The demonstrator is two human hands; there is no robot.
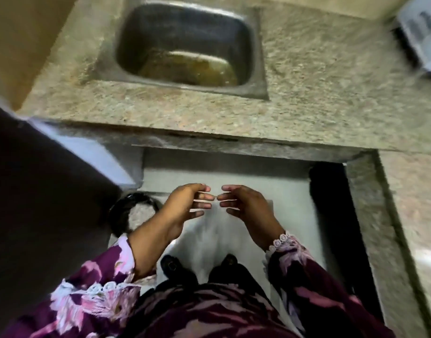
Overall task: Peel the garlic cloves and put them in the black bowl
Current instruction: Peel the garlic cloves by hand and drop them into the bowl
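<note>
1. Here, in the head view, the person stands at a granite counter point(307, 98) with a steel sink point(185, 45) set into it; brownish water lies in the sink's bottom. The picture is smeared by motion, so fine detail is lost.

2. Both hands hang in front of the body, below the counter's edge and above the pale floor point(234, 176). The left hand point(185, 203) and right hand point(246, 203) face each other with fingers spread and loosely straight, fingertips near but apart. Neither hand holds anything that I can see.

3. No garlic cloves show anywhere, neither on the counter nor in the hands. I cannot tell where they are.

4. A dark round thing point(126, 211) sits low at the left, just beside the left forearm, partly hidden by it. It may be the black bowl, but blur leaves that uncertain.

5. Judging by the empty, open hands held away from the counter, peeling is not under way at this moment; the person probably needs to reach for cloves first.

6. A grey appliance point(419, 32) rests at the counter's far right corner.
</note>
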